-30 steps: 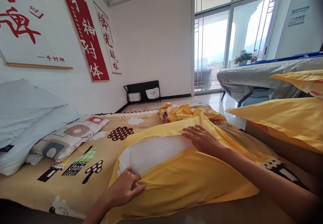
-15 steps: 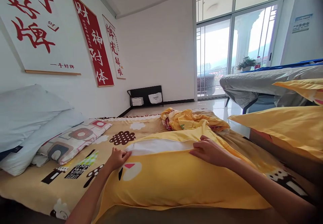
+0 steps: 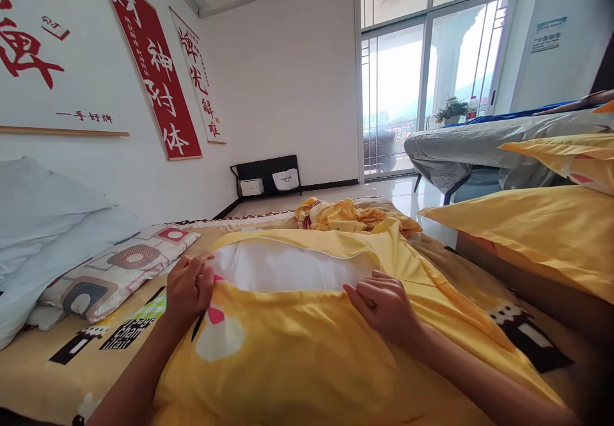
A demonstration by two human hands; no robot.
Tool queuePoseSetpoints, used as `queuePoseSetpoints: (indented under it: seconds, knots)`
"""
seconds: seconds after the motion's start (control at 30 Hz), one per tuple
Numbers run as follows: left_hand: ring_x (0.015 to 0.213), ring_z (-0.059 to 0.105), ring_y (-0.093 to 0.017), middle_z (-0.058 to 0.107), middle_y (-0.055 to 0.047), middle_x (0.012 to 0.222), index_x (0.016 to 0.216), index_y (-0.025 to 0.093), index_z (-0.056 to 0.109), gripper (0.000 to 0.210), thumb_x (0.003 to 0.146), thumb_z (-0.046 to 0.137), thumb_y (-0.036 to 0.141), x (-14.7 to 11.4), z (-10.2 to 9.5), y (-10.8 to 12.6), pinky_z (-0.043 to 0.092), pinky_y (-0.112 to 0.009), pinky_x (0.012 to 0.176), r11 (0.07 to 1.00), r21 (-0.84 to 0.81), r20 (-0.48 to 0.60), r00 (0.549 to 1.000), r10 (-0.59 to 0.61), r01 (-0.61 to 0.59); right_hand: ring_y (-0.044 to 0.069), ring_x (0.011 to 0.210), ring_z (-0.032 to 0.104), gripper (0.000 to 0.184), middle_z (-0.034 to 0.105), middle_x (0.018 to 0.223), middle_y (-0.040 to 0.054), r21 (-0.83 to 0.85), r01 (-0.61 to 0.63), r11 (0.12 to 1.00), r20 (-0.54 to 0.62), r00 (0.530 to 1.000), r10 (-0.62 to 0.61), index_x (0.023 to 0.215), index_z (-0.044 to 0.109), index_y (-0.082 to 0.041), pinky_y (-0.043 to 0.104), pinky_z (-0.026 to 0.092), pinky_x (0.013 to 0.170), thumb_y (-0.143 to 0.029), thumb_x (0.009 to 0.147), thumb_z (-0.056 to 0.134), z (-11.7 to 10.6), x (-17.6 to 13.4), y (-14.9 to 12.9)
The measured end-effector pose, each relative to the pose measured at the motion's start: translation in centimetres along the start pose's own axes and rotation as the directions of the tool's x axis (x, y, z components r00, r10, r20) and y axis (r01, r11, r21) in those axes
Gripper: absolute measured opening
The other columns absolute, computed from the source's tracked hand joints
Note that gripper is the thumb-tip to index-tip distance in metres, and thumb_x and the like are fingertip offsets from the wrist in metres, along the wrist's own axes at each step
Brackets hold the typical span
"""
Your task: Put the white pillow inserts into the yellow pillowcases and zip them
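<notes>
Yellow cover (image 3: 297,349) pinched at its open edge

It lies near me on the beige bedding (image 3: 29,375). My left hand (image 3: 189,285) pinches the near edge at the left; my right hand (image 3: 388,301) pinches it at the right. A white pillow (image 3: 283,263) shows inside; beyond lies crumpled yellow cloth (image 3: 350,213).

Support: bed with tan cloth cover (image 3: 33,381), printed with dark brown and white figures. Directly on it, centre: broad yellow fabric pillowcase (image 3: 297,343), its slit open on the far side, white filling (image 3: 283,266) showing inside. Beyond, near its far edge: crumpled heap of yellow cloth (image 3: 352,213). Left: flat rectangular pillow with grey and red rounded-square print (image 3: 118,269), just beside plump white fabric pillows (image 3: 48,221).
</notes>
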State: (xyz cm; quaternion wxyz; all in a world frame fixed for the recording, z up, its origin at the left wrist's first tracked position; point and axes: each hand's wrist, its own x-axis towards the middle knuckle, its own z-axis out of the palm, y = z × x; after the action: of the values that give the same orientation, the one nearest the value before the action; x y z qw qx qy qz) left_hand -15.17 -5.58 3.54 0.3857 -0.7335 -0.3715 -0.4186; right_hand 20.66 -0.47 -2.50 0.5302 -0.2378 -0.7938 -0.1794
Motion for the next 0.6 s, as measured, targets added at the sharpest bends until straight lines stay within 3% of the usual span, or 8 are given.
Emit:
queuePoseSetpoints:
  seconds: [0.07,0.17,0.23,0.3,0.33,0.43,0.5,0.6]
  knots:
    - [0.048,0.046,-0.011,0.061,0.002,0.057,0.088,0.016,0.063,0.018,0.087,0.046,0.012,-1.4,1.0,0.9,0.036,-0.028,0.06,0.998,-0.054,0.192,0.981,0.029,-0.019,0.006,0.043,0.023,0.047,0.035,0.042,-0.0065,0.052,-0.028,0.998,0.003,1.0,0.028,0.048,0.032,-0.017,0.023,0.024,0.053,-0.021,0.092,0.05,0.6,0.4,-1.2]
    - [0.047,0.052,-0.009,0.068,0.001,0.062,0.081,0.017,0.067,0.026,0.091,0.043,0.015,-4.1,3.6,2.9,0.035,-0.028,0.059,0.983,-0.183,0.421,0.902,0.096,-0.019,0.006,0.042,0.026,0.049,0.04,0.041,-0.0053,0.08,-0.11,0.991,0.12,0.988,0.1,0.048,0.037,-0.016,0.023,0.025,0.055,-0.026,0.094,0.046,2.6,-0.8,-2.4]
    - [0.046,0.052,-0.011,0.066,0.0,0.056,0.07,0.017,0.067,0.036,0.093,0.039,0.021,-5.4,5.3,3.8,0.036,-0.028,0.059,0.971,-0.208,0.489,0.872,-0.003,0.12,0.007,0.042,0.03,0.049,0.045,0.042,-0.0038,0.059,-0.19,0.98,0.277,0.946,0.166,0.048,0.042,-0.017,0.024,0.026,0.058,-0.029,0.096,0.042,3.8,-2.0,-2.5]
    - [0.051,0.055,-0.013,0.067,-0.002,0.058,0.069,0.018,0.069,0.04,0.092,0.04,0.032,-6.0,6.2,3.7,0.04,-0.028,0.062,0.904,-0.193,0.558,0.801,-0.218,0.381,0.008,0.044,0.035,0.05,0.05,0.045,-0.0018,-0.007,-0.287,0.958,0.439,0.86,0.261,0.05,0.046,-0.018,0.026,0.027,0.059,-0.034,0.096,0.039,4.2,-2.8,-1.9]
    - [0.058,0.059,-0.015,0.069,-0.004,0.064,0.071,0.017,0.071,0.04,0.089,0.043,0.039,-6.2,6.2,3.1,0.043,-0.028,0.064,0.824,-0.176,0.59,0.728,-0.349,0.538,0.01,0.047,0.039,0.051,0.052,0.047,-0.0008,-0.05,-0.331,0.942,0.501,0.808,0.31,0.051,0.047,-0.018,0.026,0.027,0.059,-0.038,0.096,0.038,4.0,-2.9,-1.2]
    - [0.068,0.063,-0.02,0.07,-0.007,0.071,0.075,0.015,0.073,0.047,0.075,0.054,0.058,-7.3,5.0,-0.3,0.046,-0.028,0.063,0.41,-0.14,0.628,0.401,-0.667,0.901,0.014,0.056,0.048,0.051,0.056,0.054,0.0017,-0.136,-0.436,0.89,0.538,0.722,0.436,0.056,0.049,-0.02,0.027,0.031,0.058,-0.049,0.095,0.033,1.9,-3.3,2.6]
    - [0.067,0.061,-0.02,0.068,-0.006,0.067,0.08,0.015,0.072,0.055,0.066,0.06,0.066,-8.8,3.6,-2.9,0.046,-0.028,0.059,0.143,-0.183,0.627,0.228,-0.745,0.973,0.016,0.066,0.055,0.046,0.063,0.07,0.0049,-0.175,-0.493,0.852,0.425,0.743,0.517,0.067,0.054,-0.021,0.028,0.038,0.064,-0.05,0.094,0.032,-0.5,-4.5,6.5]
    - [0.082,0.064,-0.024,0.071,-0.008,0.092,0.095,0.02,0.07,0.064,0.058,0.064,0.072,-11.9,1.9,-5.2,0.049,-0.029,0.062,-0.041,-0.125,0.627,0.048,-0.777,0.991,0.027,0.08,0.062,0.042,0.067,0.097,0.0152,-0.395,-0.569,0.721,0.167,0.727,0.666,0.092,0.063,-0.02,0.04,0.044,0.071,-0.058,0.083,0.046,-4.4,-8.6,12.8]
